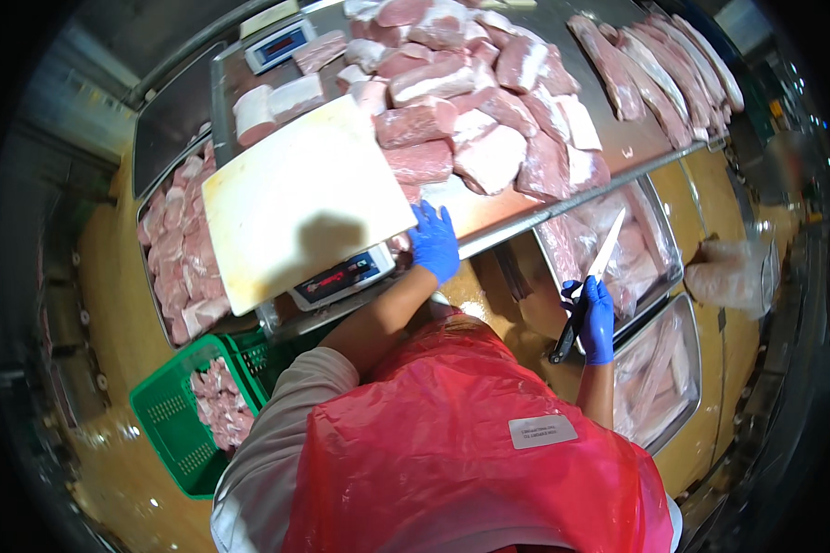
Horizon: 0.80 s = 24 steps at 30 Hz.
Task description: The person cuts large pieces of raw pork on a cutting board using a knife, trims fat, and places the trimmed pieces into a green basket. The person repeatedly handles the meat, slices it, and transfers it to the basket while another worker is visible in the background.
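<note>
One knife (pixel 592 288) is gripped in the gloved right hand (pixel 599 323), right of the desk (pixel 632 138); the left hand (pixel 433 241) is laid spread on the desk's near edge beside one cutting board (pixel 300 198). Two scales (pixel 343 277) are seen, one half hidden; the meat cuts (pixel 489 111) overlap uncountably

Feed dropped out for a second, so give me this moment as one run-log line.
left hand: on steel table edge beside scale | right hand: grip on knife, blade up | white cutting board on scale | pork cuts piled on table
</note>
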Tool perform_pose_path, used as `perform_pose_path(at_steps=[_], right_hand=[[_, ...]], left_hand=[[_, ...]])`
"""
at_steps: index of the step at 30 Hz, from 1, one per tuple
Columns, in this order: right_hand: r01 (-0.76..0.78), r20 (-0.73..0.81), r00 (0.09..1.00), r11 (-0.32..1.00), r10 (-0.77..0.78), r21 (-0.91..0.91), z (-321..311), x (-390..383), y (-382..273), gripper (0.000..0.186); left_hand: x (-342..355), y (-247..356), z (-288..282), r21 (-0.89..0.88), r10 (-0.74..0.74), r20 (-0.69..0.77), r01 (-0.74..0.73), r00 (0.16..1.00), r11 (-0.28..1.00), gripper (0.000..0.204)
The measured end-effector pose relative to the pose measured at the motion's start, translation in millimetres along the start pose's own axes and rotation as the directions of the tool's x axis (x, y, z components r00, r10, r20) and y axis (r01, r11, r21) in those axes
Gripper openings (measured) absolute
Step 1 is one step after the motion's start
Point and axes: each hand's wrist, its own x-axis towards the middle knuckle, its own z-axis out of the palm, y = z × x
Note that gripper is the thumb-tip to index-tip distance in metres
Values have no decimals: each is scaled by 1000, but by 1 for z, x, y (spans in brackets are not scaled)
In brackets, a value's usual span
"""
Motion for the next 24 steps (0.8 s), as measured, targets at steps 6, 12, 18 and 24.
perform_pose_path(at_steps=[6, 12, 18, 24], right_hand=[[-57, -24, 998, 995, 59, 82, -24, 3, 30, 32], [-86, 97, 992, 994, 80, 61, 2, 39, 29, 31], [-42, 229, 972, 999, 46, -21, 38, 62, -2, 32], [-41, 348, 936, 999, 48, -26, 53, 64, -1, 32]], left_hand=[[21, -31, 19, -359, -349, -149, 278, 925, 891, 108], [14, 13, 17, -187, -223, -225, 183, 948, 965, 89], [21, 20, 17, -476, -542, -88, 442, 836, 760, 115], [59, -22, 70, -977, -521, 173, 214, 836, 19, 79]])
